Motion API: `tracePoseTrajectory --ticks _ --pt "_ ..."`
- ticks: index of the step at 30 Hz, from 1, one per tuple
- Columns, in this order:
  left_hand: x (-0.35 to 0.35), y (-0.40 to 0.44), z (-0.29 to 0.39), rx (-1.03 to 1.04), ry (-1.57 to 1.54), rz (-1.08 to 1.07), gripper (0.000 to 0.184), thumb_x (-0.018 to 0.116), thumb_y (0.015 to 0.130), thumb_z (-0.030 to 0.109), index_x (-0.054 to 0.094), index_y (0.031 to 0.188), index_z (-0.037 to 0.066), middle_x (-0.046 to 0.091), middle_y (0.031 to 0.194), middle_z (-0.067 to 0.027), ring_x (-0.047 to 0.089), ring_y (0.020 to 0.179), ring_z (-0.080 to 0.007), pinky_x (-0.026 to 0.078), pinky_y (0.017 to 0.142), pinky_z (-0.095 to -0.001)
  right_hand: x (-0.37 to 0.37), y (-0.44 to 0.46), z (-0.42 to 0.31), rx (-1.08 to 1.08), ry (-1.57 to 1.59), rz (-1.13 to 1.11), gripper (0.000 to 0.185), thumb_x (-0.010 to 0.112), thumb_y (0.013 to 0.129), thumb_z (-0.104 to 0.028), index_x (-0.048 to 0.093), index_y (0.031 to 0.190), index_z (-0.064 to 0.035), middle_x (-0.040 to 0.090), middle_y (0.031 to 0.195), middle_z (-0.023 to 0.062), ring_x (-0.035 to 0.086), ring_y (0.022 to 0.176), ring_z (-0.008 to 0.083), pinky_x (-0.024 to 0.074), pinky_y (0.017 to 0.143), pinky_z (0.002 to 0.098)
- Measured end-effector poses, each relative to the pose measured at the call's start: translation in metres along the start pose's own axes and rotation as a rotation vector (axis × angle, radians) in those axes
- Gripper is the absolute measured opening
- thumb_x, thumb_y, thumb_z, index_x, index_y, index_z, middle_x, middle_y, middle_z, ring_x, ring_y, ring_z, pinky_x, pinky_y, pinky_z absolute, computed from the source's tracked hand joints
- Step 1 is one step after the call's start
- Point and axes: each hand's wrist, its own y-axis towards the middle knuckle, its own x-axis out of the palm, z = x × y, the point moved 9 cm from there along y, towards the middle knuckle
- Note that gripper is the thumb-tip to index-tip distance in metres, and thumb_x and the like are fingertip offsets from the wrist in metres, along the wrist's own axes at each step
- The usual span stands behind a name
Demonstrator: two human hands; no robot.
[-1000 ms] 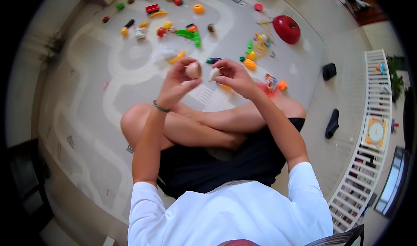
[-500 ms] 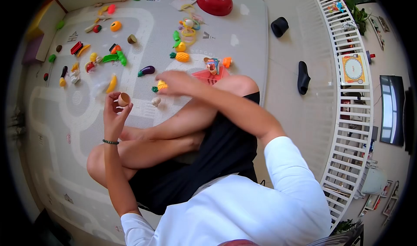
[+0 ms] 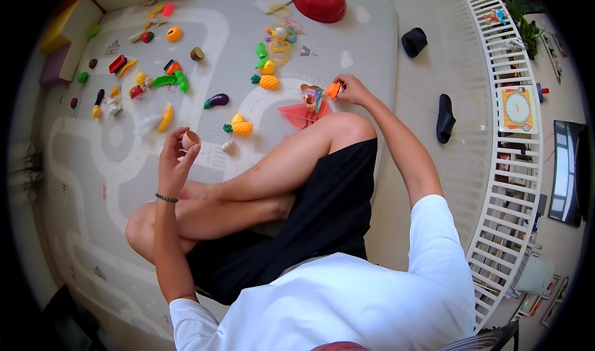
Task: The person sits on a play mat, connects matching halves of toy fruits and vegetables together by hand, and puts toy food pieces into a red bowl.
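My left hand point(image 3: 175, 155) holds a small hollow tan toy piece point(image 3: 190, 141) between thumb and fingers. Out to the right, my right hand point(image 3: 352, 90) has its fingers closed on an orange toy point(image 3: 335, 90). Just left of that toy lie a colourful figure point(image 3: 312, 97) and a red translucent piece point(image 3: 299, 115). On the mat in front of my legs are a small white toy point(image 3: 228, 146), a yellow-orange pineapple toy point(image 3: 242, 127) and a purple eggplant toy point(image 3: 217, 100).
More toy food lies across the grey mat point(image 3: 133, 190), with a yellow banana point(image 3: 165, 117) near my left hand. A large red dome point(image 3: 320, 3) is at the far edge. Black slippers point(image 3: 445, 118) and a white fence point(image 3: 509, 159) stand to the right.
My right hand has released the white piece, now on the mat, and moved right to the orange toy. My left hand still holds the tan piece. The view has turned right.
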Motion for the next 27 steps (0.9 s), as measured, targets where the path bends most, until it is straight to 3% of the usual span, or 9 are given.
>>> tracePoseTrajectory --ticks 4,9,14,16,18,19,21,24,27 --pt "0.004 -0.002 0.008 0.041 -0.064 -0.026 0.041 0.067 0.088 0.01 0.05 0.126 0.003 0.06 0.106 -0.0031 0.059 0.091 -0.0082 0.05 0.078 -0.023 -0.053 -0.007 -0.06 -0.15 0.071 0.222 0.037 0.073 0.065 -0.018 0.065 0.099 -0.0041 0.058 0.097 0.0118 0.059 0.089 0.0262 0.0492 0.08 0.0364" --pt "0.005 -0.014 0.018 0.071 -0.429 -0.155 0.048 0.064 0.091 0.013 0.044 0.133 0.005 0.058 0.114 -0.0056 0.057 0.101 -0.0114 0.047 0.09 -0.0268 -0.04 0.005 -0.11 -0.113 0.021 -0.021 0.034 0.066 0.075 -0.024 0.067 0.102 -0.0032 0.066 0.082 0.0163 0.063 0.071 0.0288 0.0514 0.069 0.0359" --pt "-0.002 -0.024 0.04 0.106 -0.598 -0.262 0.056 0.065 0.09 0.022 0.04 0.138 0.006 0.055 0.13 -0.0143 0.059 0.1 -0.015 0.049 0.088 -0.0298 -0.036 0.011 -0.169 -0.157 0.077 0.066 0.032 0.058 0.081 -0.022 0.06 0.105 -0.0005 0.066 0.084 0.0207 0.065 0.078 0.0321 0.051 0.072 0.0396" --pt "-0.009 -0.026 0.042 0.138 -0.665 -0.209 0.056 0.066 0.089 0.02 0.04 0.138 0.008 0.054 0.131 -0.015 0.059 0.098 -0.0154 0.05 0.085 -0.0306 -0.03 0.014 -0.192 -0.284 0.08 0.12 0.027 0.055 0.086 -0.021 0.058 0.104 -0.0025 0.067 0.087 0.0156 0.065 0.073 0.0263 0.051 0.07 0.036" --pt "-0.019 -0.024 0.033 0.152 -0.673 -0.161 0.057 0.067 0.089 0.019 0.04 0.138 0.008 0.054 0.131 -0.0151 0.059 0.097 -0.0157 0.05 0.085 -0.031 0.004 0.015 -0.203 0.038 0.685 -0.216 0.021 0.052 0.09 -0.019 0.057 0.105 -0.0051 0.066 0.089 0.009 0.062 0.07 0.0177 0.0511 0.069 0.0315" --pt "-0.024 -0.021 0.027 0.16 -0.677 -0.116 0.058 0.067 0.088 0.018 0.04 0.138 0.009 0.053 0.132 -0.0151 0.059 0.096 -0.016 0.05 0.084 -0.0313 0.005 0.011 -0.217 0.047 0.673 -0.209 0.021 0.052 0.09 -0.019 0.057 0.105 -0.0051 0.066 0.089 0.009 0.062 0.07 0.0177 0.0511 0.069 0.0315" --pt "-0.04 -0.02 0.026 0.173 -0.858 -0.032 0.057 0.066 0.089 0.021 0.039 0.139 0.01 0.053 0.128 -0.0124 0.057 0.095 -0.017 0.049 0.084 -0.0338 0.01 0.003 -0.246 0.041 1.034 -0.236 0.017 0.05 0.092 -0.017 0.056 0.105 -0.0075 0.063 0.093 0.0054 0.058 0.067 0.0114 0.0514 0.068 0.0289" --pt "-0.061 -0.024 0.031 0.241 -1.065 -0.054 0.062 0.06 0.092 0.033 0.033 0.142 0.009 0.052 0.128 -0.0099 0.053 0.101 -0.0176 0.045 0.089 -0.0371 0.009 0.002 -0.259 0.066 1.212 -0.299 0.018 0.053 0.09 -0.016 0.057 0.105 -0.0071 0.062 0.098 0.0077 0.058 0.07 0.0126 0.0528 0.071 0.0307" --pt "-0.065 -0.028 0.041 0.273 -1.102 -0.105 0.066 0.056 0.093 0.038 0.029 0.145 0.009 0.049 0.127 -0.0088 0.048 0.103 -0.0179 0.042 0.092 -0.0378 0.01 0.002 -0.261 0.079 1.298 -0.412 0.03 0.045 0.091 -0.022 0.057 0.11 -0.0029 0.061 0.104 0.0098 0.059 0.081 0.0168 0.0508 0.08 0.0342"
